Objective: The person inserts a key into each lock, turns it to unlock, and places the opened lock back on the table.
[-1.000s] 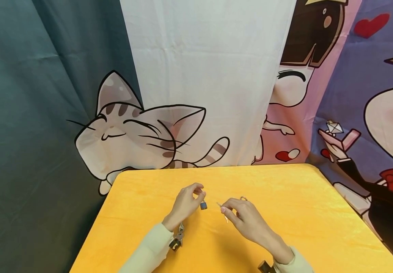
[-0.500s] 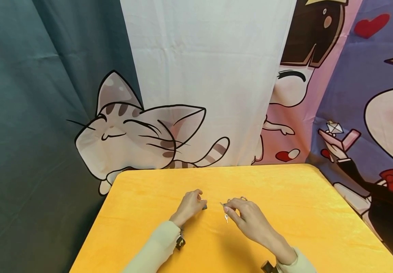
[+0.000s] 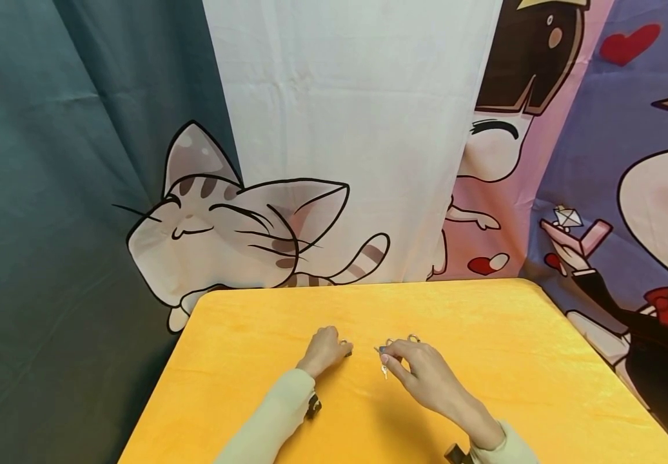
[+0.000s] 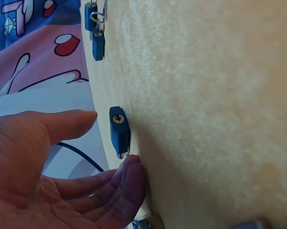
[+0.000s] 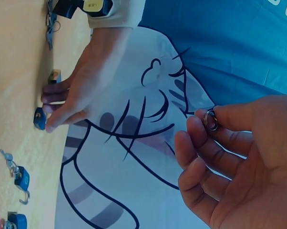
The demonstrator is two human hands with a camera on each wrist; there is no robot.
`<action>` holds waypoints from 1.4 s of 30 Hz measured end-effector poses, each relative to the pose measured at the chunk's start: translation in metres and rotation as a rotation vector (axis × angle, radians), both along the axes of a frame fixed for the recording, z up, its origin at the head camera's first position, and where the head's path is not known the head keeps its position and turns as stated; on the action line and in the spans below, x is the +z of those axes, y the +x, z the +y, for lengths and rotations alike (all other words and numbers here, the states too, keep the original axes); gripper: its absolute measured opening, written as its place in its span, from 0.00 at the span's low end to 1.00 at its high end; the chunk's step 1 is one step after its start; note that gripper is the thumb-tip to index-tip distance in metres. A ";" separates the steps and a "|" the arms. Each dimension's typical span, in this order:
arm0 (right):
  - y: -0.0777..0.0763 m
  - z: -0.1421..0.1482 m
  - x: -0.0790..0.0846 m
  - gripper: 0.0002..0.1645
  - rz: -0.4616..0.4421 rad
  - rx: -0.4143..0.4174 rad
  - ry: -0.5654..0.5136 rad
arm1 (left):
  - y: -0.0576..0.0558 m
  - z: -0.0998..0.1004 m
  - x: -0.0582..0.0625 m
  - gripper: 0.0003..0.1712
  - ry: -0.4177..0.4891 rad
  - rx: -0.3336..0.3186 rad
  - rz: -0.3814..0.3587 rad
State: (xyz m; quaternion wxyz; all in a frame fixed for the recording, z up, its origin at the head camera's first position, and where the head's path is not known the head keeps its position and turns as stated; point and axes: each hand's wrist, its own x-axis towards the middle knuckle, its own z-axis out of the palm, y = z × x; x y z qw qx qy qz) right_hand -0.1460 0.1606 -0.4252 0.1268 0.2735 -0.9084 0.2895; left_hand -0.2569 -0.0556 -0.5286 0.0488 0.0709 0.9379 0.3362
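Observation:
My left hand [image 3: 325,351] is low over the yellow table, its thumb and fingers on either side of a blue padlock [image 4: 118,131]. In the left wrist view the padlock's keyhole faces the camera. The thumb [image 4: 76,123] stands apart from it, and the fingertips [image 4: 133,167] are right by the shackle. My right hand [image 3: 423,370] hovers further right, pinching a small metal ring [image 5: 210,120] between thumb and index finger. Below that hand, a second blue padlock [image 5: 22,177] lies with keys [image 5: 8,155] beside it.
Another blue padlock [image 5: 17,220] lies further right, partly cut off. A brownish block [image 5: 55,75] is behind the left hand, and a bunch of keys [image 5: 50,28] lies near the left wrist. The table [image 3: 485,309] ends against a printed curtain [image 3: 369,129].
My left hand has lowered and moved right onto the blue padlock, covering most of it in the head view. My right hand has shifted only slightly to the right.

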 end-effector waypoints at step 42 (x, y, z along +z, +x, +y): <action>-0.002 0.009 0.009 0.07 0.015 0.037 -0.073 | 0.004 0.015 0.004 0.06 0.071 -0.084 0.133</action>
